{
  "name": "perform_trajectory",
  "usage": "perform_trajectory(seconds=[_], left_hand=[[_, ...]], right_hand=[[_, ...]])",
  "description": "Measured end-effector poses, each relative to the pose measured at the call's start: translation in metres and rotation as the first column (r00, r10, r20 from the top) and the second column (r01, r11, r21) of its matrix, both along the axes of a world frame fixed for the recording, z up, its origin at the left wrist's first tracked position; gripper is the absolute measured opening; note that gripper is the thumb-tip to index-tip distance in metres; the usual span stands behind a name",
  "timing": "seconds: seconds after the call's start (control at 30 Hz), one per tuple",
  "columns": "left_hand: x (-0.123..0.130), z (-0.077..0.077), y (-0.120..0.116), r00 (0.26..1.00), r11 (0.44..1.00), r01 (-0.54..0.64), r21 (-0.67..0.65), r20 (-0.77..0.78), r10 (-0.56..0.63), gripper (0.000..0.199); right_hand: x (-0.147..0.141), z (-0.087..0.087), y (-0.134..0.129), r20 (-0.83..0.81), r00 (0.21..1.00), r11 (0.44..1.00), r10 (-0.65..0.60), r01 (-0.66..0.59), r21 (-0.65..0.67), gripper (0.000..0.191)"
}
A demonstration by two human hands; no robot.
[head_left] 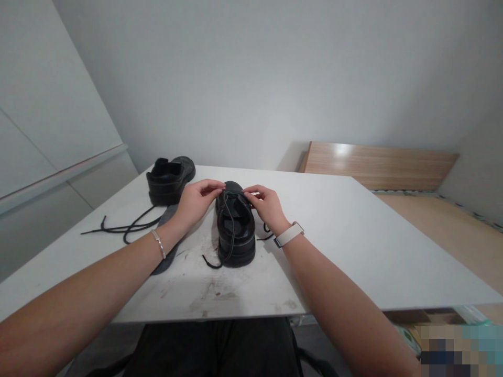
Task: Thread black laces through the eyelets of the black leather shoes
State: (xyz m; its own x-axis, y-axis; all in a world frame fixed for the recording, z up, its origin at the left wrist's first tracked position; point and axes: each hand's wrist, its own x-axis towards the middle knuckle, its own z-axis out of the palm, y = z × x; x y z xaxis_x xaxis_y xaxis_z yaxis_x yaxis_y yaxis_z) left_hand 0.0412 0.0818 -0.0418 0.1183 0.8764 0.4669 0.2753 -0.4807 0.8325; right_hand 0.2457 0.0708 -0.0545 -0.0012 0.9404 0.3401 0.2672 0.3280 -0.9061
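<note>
A black leather shoe [236, 243] stands on the white table with its heel toward me. Its black shoelace [233, 225] is threaded near the front; one end trails over the shoe's opening and down to the table, the other shows past the right side. At the left of the lacing, my left hand [200, 199] pinches the lace between thumb and fingers. My right hand [267, 204] is closed in a like pinch on the lace at the right side. Fingertips hide part of the lacing. Under my left forearm lies a grey insole [167, 262], partly covered.
A second black shoe [167, 186] stands at the back left, its loose laces [129, 229] spread on the table. Dark smudges mark the white table [334, 251] near its front edge. Beyond it are a wall and a wooden headboard [377, 165] at the right.
</note>
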Motion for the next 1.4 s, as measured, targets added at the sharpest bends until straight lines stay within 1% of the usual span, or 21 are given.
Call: perform_trajectory(seconds=[0.1, 0.23, 0.37, 0.53, 0.6, 0.67, 0.73, 0.83, 0.9, 0.97, 1.0, 1.03, 1.07, 1.13, 1.17, 1.2, 1.23, 1.3, 1.33, 1.37, 1.4], left_hand=[[0.002, 0.004, -0.004, 0.992, 0.993, -0.035, 0.116, -0.115, 0.049, 0.022], [0.004, 0.010, -0.010, 0.958, 0.961, -0.061, 0.269, -0.255, 0.132, 0.013], [0.005, 0.015, -0.012, 0.964, 0.950, -0.069, 0.303, -0.224, 0.141, 0.006], [0.004, 0.026, -0.015, 0.997, 0.942, 0.020, 0.335, -0.081, 0.007, 0.006], [-0.001, 0.034, -0.018, 0.995, 0.921, 0.008, 0.388, -0.099, 0.033, 0.011], [-0.008, 0.042, -0.021, 0.970, 0.896, -0.012, 0.443, -0.212, 0.118, 0.016], [-0.014, 0.048, -0.023, 0.884, 0.901, 0.006, 0.433, -0.423, 0.197, 0.021], [-0.022, 0.052, -0.024, 0.639, 0.955, 0.004, 0.297, -0.735, 0.226, 0.026], [-0.025, 0.052, -0.024, 0.498, 0.977, -0.031, 0.209, -0.844, 0.197, 0.030], [-0.027, 0.051, -0.023, 0.430, 0.978, -0.074, 0.194, -0.879, 0.207, 0.032], [-0.028, 0.051, -0.023, 0.416, 0.975, -0.096, 0.201, -0.882, 0.223, 0.033], [-0.029, 0.051, -0.022, 0.408, 0.971, -0.114, 0.209, -0.882, 0.238, 0.033], [-0.029, 0.051, -0.021, 0.402, 0.968, -0.131, 0.213, -0.882, 0.248, 0.033], [-0.031, 0.051, -0.020, 0.400, 0.968, -0.158, 0.195, -0.884, 0.244, 0.029], [-0.032, 0.052, -0.020, 0.413, 0.967, -0.178, 0.184, -0.878, 0.243, 0.026], [-0.033, 0.052, -0.020, 0.440, 0.962, -0.202, 0.182, -0.861, 0.255, 0.023], [-0.034, 0.053, -0.020, 0.479, 0.954, -0.226, 0.197, -0.830, 0.285, 0.020], [-0.038, 0.056, -0.020, 0.582, 0.929, -0.253, 0.271, -0.724, 0.370, 0.014], [-0.040, 0.058, -0.021, 0.637, 0.909, -0.259, 0.325, -0.650, 0.414, 0.011], [-0.043, 0.061, -0.022, 0.690, 0.884, -0.266, 0.385, -0.564, 0.453, 0.009], [-0.046, 0.064, -0.022, 0.739, 0.854, -0.278, 0.440, -0.470, 0.483, 0.007]], right_hand=[[-0.004, 0.002, 0.000, 0.060, 0.997, 0.998, -0.049, 0.046, 0.040, 0.012], [-0.011, 0.003, 0.002, 0.156, 0.980, 0.981, -0.122, 0.096, 0.166, 0.010], [-0.016, 0.007, 0.000, 0.164, 0.978, 0.955, -0.126, 0.075, 0.288, 0.011], [-0.018, 0.026, -0.016, 0.130, 0.985, 0.885, -0.110, 0.038, 0.464, 0.014], [-0.015, 0.034, -0.023, 0.103, 0.990, 0.855, -0.096, 0.029, 0.517, 0.012], [-0.009, 0.039, -0.026, 0.121, 0.988, 0.839, -0.098, 0.016, 0.544, 0.011], [0.001, 0.041, -0.026, 0.186, 0.971, 0.840, -0.152, 0.028, 0.542, 0.013], [0.018, 0.040, -0.020, 0.313, 0.901, 0.867, -0.300, 0.122, 0.483, 0.016], [0.029, 0.039, -0.015, 0.383, 0.846, 0.894, -0.371, 0.213, 0.395, 0.018], [0.038, 0.039, -0.011, 0.453, 0.821, 0.934, -0.347, 0.257, 0.248, 0.015], [0.041, 0.038, -0.011, 0.486, 0.829, 0.961, -0.277, 0.233, 0.149, 0.018], [0.044, 0.038, -0.011, 0.515, 0.840, 0.984, -0.169, 0.175, 0.037, 0.024], [0.047, 0.037, -0.011, 0.530, 0.847, 0.992, -0.041, 0.096, -0.077, 0.031], [0.050, 0.036, -0.012, 0.519, 0.836, 0.969, 0.178, -0.056, -0.242, 0.038], [0.051, 0.036, -0.012, 0.512, 0.826, 0.956, 0.234, -0.100, -0.276, 0.038], [0.052, 0.036, -0.013, 0.509, 0.823, 0.953, 0.250, -0.116, -0.280, 0.037], [0.053, 0.036, -0.012, 0.504, 0.832, 0.959, 0.231, -0.109, -0.260, 0.035], [0.055, 0.037, -0.011, 0.480, 0.873, 0.989, 0.091, -0.022, -0.148, 0.032], [0.056, 0.038, -0.011, 0.459, 0.888, 0.997, -0.028, 0.061, -0.057, 0.031], [0.057, 0.040, -0.011, 0.424, 0.889, 0.985, -0.172, 0.164, 0.055, 0.030], [0.058, 0.042, -0.011, 0.366, 0.873, 0.945, -0.323, 0.275, 0.178, 0.030]])
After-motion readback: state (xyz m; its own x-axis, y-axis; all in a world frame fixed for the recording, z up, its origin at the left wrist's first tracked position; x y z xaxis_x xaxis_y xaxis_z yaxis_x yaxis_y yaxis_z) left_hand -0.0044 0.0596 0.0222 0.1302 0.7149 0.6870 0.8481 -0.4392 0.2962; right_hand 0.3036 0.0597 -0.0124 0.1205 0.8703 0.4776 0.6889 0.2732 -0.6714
